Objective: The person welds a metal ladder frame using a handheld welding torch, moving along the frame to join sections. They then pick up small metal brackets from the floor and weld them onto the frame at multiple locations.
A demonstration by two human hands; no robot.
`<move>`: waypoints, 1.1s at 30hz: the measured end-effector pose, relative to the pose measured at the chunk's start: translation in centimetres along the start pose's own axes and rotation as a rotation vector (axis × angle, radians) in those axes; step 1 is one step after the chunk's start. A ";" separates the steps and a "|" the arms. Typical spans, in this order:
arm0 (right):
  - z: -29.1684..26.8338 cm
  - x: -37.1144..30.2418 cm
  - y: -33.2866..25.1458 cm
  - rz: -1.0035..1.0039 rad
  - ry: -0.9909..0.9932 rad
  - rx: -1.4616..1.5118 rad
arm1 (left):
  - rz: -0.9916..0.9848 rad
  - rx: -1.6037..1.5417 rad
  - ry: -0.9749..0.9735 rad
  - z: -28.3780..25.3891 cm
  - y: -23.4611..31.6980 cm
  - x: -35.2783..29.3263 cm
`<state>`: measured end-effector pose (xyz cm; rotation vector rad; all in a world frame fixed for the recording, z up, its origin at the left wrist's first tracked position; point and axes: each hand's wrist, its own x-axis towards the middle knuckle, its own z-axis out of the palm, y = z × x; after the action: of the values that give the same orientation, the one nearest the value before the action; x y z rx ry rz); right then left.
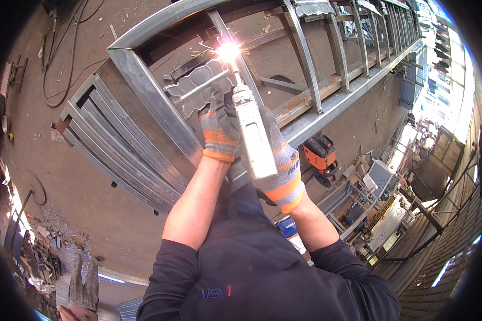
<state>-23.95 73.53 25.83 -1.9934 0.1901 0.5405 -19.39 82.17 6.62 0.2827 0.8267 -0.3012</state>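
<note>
White, long-bodied handheld welding torch (256, 136) gripped by grey-and-orange gloved right hand (285, 160), fingers wrapped round body. Nozzle aimed at dazzling white-pink flare (228, 52) on slanting grey metal bar (250, 80). Scalloped grey metal ornament (190, 83), crossed by slim pale rod (201, 88), placed left of bar, inside grey metal frame (158, 101). Ornament reached by matching-gloved left hand (218, 125); whether clamped, cannot be told.
</note>
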 end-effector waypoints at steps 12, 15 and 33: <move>-0.1 -0.3 0.3 0.029 -0.016 0.004 | -0.010 0.029 0.010 -0.6 -0.1 0.3; 0.0 -0.1 0.3 0.004 0.000 -0.021 | 0.000 0.093 0.049 -0.5 -0.1 0.1; 0.0 -0.3 0.3 -0.010 0.031 0.036 | 0.043 0.149 0.040 -0.2 0.0 0.1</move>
<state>-24.30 73.40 25.73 -1.9677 0.2073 0.4972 -19.49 82.21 6.42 0.4465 0.8380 -0.3184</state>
